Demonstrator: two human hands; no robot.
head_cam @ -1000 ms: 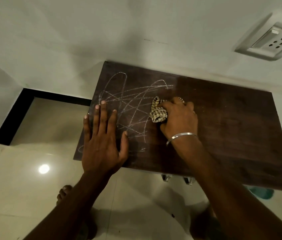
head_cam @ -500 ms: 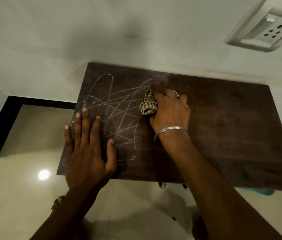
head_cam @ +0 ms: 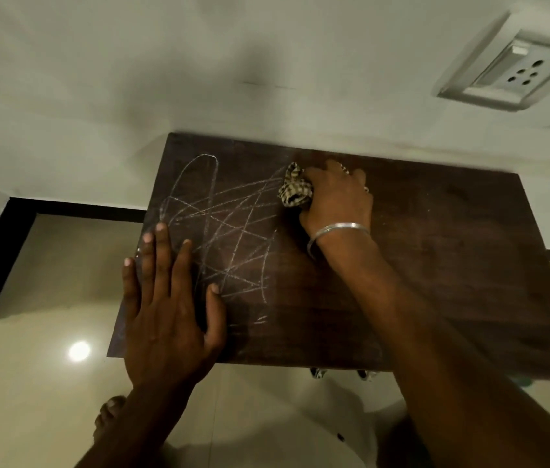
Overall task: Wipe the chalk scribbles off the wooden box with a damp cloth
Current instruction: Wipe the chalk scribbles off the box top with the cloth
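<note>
Dark brown wood grain fills the middle of the view: the flat top of the rectangular wooden box [head_cam: 435, 271] stands against a pale wall, above a glossy beige tiled floor [head_cam: 30, 383]. White chalk scribbles [head_cam: 226, 231], loops and crossing lines, cover the left half of the top; the right half looks bare apart from faint smears. The right hand [head_cam: 336, 197] is clenched around a crumpled cloth in a beige and black check [head_cam: 294, 190] and presses it onto the wood near the far edge, at the right margin of the chalk lines. A silver metal bangle [head_cam: 337, 231] circles that wrist. The left hand [head_cam: 168, 312] lies flat and empty, fingers spread, on the near left corner of the box, its fingertips resting over the lower chalk strokes. A white switch and socket plate [head_cam: 510, 72] sits on the wall at upper right.
</note>
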